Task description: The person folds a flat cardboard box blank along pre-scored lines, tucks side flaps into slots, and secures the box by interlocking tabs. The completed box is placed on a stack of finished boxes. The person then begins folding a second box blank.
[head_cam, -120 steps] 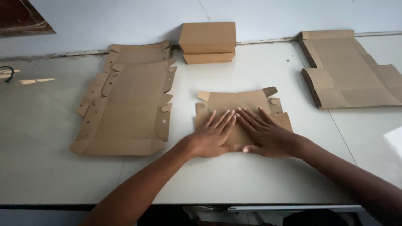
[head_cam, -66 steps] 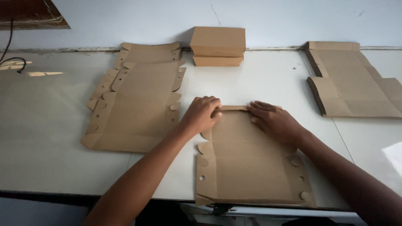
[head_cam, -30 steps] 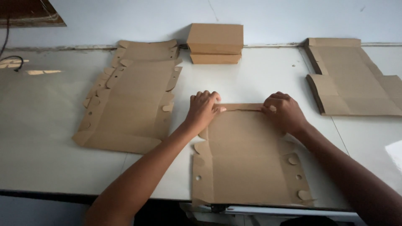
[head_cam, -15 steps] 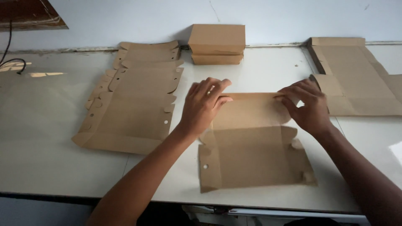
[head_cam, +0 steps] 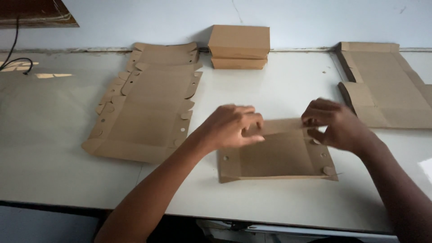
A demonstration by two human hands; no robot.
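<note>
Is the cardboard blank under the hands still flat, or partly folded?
Partly folded: the cardboard blank has its far flap bent over, with the left hand and right hand at that flap's ends.

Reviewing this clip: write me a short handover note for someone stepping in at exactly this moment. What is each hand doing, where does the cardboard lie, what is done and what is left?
Left hand: fingers curled over the far left edge of the cardboard blank, gripping it.
Right hand: pinching the far right edge of the same blank.
The blank lies near the front of the white table, its far flap partly folded up; the side tabs lie flat.
Done: two closed boxes stacked at the wall.
Left: this blank is not yet a box. A pile of flat blanks waits to the left, and more flat cardboard sheets lie to the right.
</note>
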